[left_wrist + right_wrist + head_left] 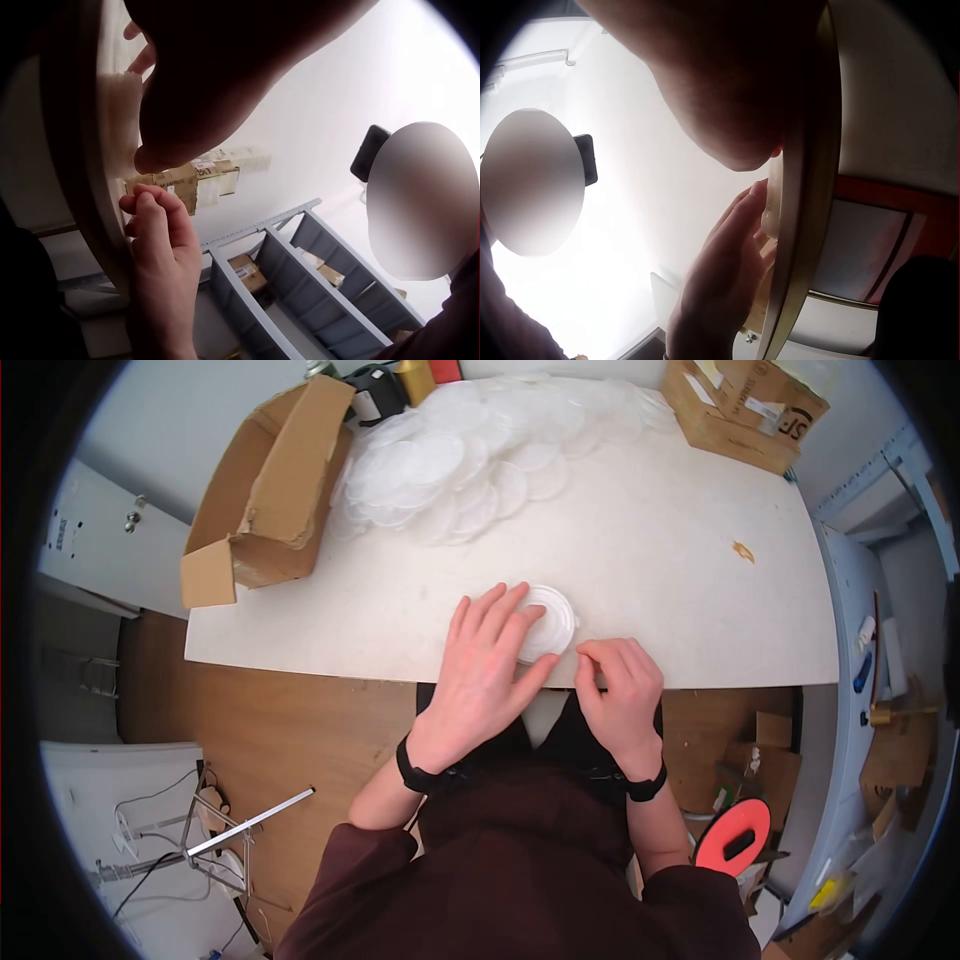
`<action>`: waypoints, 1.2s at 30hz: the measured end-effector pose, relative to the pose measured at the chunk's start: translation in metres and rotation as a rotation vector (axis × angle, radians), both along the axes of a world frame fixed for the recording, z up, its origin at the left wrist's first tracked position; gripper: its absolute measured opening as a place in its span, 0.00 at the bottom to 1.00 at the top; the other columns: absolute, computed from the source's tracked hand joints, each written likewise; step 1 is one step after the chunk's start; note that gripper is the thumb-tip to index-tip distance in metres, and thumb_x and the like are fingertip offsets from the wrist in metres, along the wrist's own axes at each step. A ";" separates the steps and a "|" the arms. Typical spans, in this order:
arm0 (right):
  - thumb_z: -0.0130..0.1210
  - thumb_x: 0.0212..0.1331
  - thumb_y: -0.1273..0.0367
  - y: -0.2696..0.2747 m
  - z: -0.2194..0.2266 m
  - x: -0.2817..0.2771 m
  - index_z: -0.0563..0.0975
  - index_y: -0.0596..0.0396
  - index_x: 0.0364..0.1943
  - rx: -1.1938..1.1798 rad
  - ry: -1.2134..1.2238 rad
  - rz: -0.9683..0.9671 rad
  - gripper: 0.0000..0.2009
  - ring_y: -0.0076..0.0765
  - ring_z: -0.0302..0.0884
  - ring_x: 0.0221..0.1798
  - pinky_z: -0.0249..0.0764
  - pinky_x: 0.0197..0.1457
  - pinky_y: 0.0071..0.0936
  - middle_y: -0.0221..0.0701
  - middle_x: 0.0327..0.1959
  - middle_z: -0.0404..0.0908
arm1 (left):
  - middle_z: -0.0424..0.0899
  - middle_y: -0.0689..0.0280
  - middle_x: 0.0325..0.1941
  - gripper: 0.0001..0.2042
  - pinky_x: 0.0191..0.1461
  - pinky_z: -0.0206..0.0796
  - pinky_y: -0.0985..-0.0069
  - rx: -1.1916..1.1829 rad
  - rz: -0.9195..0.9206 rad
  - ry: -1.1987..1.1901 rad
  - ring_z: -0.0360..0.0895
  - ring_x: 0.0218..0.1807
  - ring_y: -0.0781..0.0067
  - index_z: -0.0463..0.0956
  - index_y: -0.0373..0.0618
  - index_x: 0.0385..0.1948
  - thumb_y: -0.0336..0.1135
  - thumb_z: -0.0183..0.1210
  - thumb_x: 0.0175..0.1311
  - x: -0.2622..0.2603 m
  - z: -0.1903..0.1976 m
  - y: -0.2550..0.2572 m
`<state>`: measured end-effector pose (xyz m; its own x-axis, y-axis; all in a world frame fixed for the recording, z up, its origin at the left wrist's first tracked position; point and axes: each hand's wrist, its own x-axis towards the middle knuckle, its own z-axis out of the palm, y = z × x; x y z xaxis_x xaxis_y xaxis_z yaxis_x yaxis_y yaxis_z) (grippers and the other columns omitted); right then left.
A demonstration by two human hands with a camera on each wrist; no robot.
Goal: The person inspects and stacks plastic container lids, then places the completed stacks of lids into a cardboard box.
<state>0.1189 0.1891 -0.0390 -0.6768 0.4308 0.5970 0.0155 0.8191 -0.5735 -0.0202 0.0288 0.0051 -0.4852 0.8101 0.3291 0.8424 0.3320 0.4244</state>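
Note:
A round, whitish plastic lid (559, 622) with raised rings lies flat near the table's front edge. My left hand (484, 668) reaches over it from the left, fingers spread, with fingertips resting on its top and the thumb by its near rim. Just right of the lid is my right hand (622, 685), its fingers bent and the thumb close to the index fingertip. I cannot tell whether anything thin is pinched there. In the right wrist view the left hand (724, 270) touches the lid's pale edge (773, 202). The left wrist view shows the right hand (161, 240) with curled fingers.
A large spread of translucent round discs (450, 470) covers the back of the white table (660, 560). An open cardboard box (290, 480) stands at the left, another carton (735, 425) at the back right. An orange-brown scrap (743, 551) lies at the right.

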 end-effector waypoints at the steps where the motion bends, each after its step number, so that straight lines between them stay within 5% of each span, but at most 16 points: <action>1: 0.70 0.61 0.76 0.000 0.001 0.001 0.87 0.52 0.41 0.000 0.015 0.019 0.07 0.45 0.82 0.35 0.78 0.38 0.41 0.32 0.35 0.86 | 0.77 0.49 0.82 0.27 0.88 0.58 0.43 0.002 -0.010 0.007 0.70 0.84 0.36 0.79 0.43 0.71 0.40 0.73 0.73 -0.001 0.004 -0.001; 5: 0.69 0.62 0.77 0.001 0.004 0.001 0.86 0.52 0.41 -0.003 -0.007 0.023 0.06 0.45 0.81 0.35 0.77 0.38 0.42 0.32 0.34 0.86 | 0.78 0.47 0.80 0.23 0.86 0.61 0.43 0.132 0.076 0.053 0.70 0.83 0.36 0.82 0.42 0.67 0.40 0.72 0.75 -0.044 0.020 -0.012; 7: 0.69 0.62 0.77 0.002 0.003 0.001 0.86 0.53 0.41 -0.002 0.010 0.023 0.06 0.45 0.81 0.35 0.76 0.38 0.43 0.33 0.34 0.85 | 0.81 0.47 0.77 0.19 0.80 0.70 0.51 0.242 0.213 0.160 0.75 0.79 0.39 0.83 0.41 0.65 0.33 0.70 0.75 -0.090 0.032 -0.017; 12: 0.69 0.63 0.76 -0.001 0.002 0.002 0.86 0.53 0.41 -0.026 -0.005 0.002 0.05 0.46 0.81 0.34 0.76 0.37 0.43 0.33 0.33 0.85 | 0.87 0.51 0.72 0.12 0.77 0.72 0.51 0.149 0.392 0.381 0.80 0.75 0.43 0.87 0.42 0.55 0.30 0.68 0.74 -0.190 0.028 -0.024; 18: 0.67 0.64 0.79 0.001 0.005 0.003 0.86 0.57 0.41 0.008 -0.017 0.028 0.05 0.43 0.85 0.35 0.78 0.38 0.39 0.34 0.35 0.88 | 0.89 0.53 0.70 0.06 0.75 0.75 0.52 0.079 0.407 0.395 0.82 0.72 0.45 0.87 0.42 0.47 0.29 0.68 0.73 -0.202 0.020 -0.025; 31: 0.70 0.63 0.76 0.001 0.003 0.000 0.86 0.52 0.40 0.027 0.020 0.002 0.05 0.43 0.82 0.35 0.78 0.39 0.40 0.30 0.34 0.85 | 0.89 0.51 0.69 0.05 0.73 0.76 0.52 0.205 0.327 0.087 0.84 0.69 0.43 0.81 0.40 0.46 0.23 0.67 0.74 -0.057 0.042 -0.067; 36: 0.70 0.62 0.76 0.000 0.003 0.001 0.86 0.52 0.40 0.015 0.002 -0.003 0.06 0.42 0.82 0.35 0.78 0.39 0.40 0.30 0.34 0.85 | 0.89 0.53 0.68 0.09 0.76 0.75 0.46 0.113 -0.029 0.094 0.84 0.71 0.43 0.82 0.41 0.46 0.21 0.69 0.69 -0.010 0.036 -0.027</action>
<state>0.1196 0.1887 -0.0364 -0.6741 0.4239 0.6049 0.0169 0.8276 -0.5611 -0.0301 0.0021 0.0415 -0.4245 0.7788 0.4618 0.8888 0.2612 0.3766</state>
